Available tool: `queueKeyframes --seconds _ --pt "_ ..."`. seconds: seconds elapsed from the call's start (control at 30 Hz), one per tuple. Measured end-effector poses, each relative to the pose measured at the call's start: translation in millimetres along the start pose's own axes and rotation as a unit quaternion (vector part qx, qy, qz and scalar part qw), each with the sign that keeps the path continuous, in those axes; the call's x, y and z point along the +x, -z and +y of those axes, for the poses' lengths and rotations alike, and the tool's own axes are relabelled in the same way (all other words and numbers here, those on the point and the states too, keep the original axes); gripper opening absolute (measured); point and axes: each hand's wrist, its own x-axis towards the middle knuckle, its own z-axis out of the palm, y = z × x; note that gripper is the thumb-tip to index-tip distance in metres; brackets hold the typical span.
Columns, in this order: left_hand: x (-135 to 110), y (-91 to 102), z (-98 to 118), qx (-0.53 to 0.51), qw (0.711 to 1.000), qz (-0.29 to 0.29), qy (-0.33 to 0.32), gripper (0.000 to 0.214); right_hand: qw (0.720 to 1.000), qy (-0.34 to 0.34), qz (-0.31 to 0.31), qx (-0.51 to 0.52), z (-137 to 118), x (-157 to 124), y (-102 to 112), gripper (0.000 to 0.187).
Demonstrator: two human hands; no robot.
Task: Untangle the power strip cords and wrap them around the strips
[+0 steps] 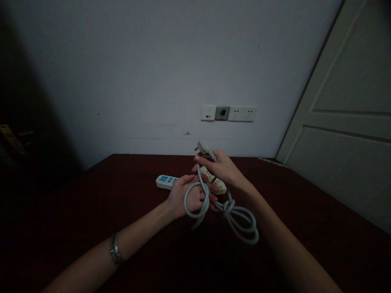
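Observation:
My right hand (224, 165) pinches a pale cord (200, 175) close to its plug (203, 148), whose metal prongs point left. Palm up, my left hand (191, 195) has its fingers spread, and a loop of the cord lies across them. Farther along, the cord is bundled and knotted (242, 224), hanging below my right wrist. Just behind my hands a cream power strip (221, 187) is partly covered by my fingers and the cord. A white power strip with blue sockets (165, 182) lies left of it, its right end hidden behind my left hand.
Under everything is a dark red tabletop (122, 175), its far edge against a pale wall (152, 81). Wall sockets and plates (241, 114) sit above that edge. A panelled white door (345, 114) stands on the right. The left side is dark, with a blurred yellowish object (12, 136).

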Motion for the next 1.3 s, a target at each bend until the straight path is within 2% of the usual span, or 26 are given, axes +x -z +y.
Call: queueKeyframes --seconds 0.13,0.23,0.47,0.63,0.77,0.93,1.07,1.13,1.2,1.23,1.3 --pt "0.9 1.8 2.8 0.0 0.999 0.037 0.002 0.027 0.999 0.014 0.031 0.0 8.5 5.9 7.6 0.023" --pt "1.0 1.0 5.3 -0.017 0.997 0.066 0.029 0.021 0.998 0.002 0.054 0.011 17.6 10.5 12.9 0.024" --pt "2.1 -6.6 -1.2 -0.015 0.992 0.055 0.117 0.016 0.986 -0.064 0.137 0.076 38.3 20.4 23.0 0.017" --pt "4.7 -8.6 -8.2 0.063 0.984 0.066 0.155 0.019 0.973 -0.103 0.181 0.096 43.6 22.6 32.4 0.018" --pt "4.6 -9.2 -13.0 0.153 0.973 0.056 0.163 0.015 0.971 -0.095 0.194 0.104 48.4 25.2 43.0 0.018" --pt "-0.8 -13.7 -25.8 0.191 0.956 0.055 0.216 0.027 0.949 -0.084 0.268 0.14 52.1 22.6 71.1 0.014" --pt "-3.2 -21.8 -32.2 0.17 0.962 0.064 0.205 0.027 0.942 -0.092 0.28 0.162 48.8 15.8 90.7 0.012" --pt "-3.8 -22.8 -32.3 0.174 0.962 0.064 0.201 0.027 0.945 -0.089 0.268 0.163 44.1 13.9 90.9 0.012" --pt "-4.0 -19.7 -31.0 0.19 0.966 0.062 0.163 0.019 0.952 -0.079 0.245 0.163 38.5 13.6 84.8 0.013" --pt "-3.8 -16.9 -30.0 0.196 0.97 0.06 0.133 0.027 0.956 -0.074 0.233 0.16 35.6 13.9 80.2 0.013" --pt "-2.3 -10.0 -27.2 0.195 0.976 0.046 0.082 0.058 0.964 -0.06 0.216 0.143 30.3 15.0 69.8 0.015"
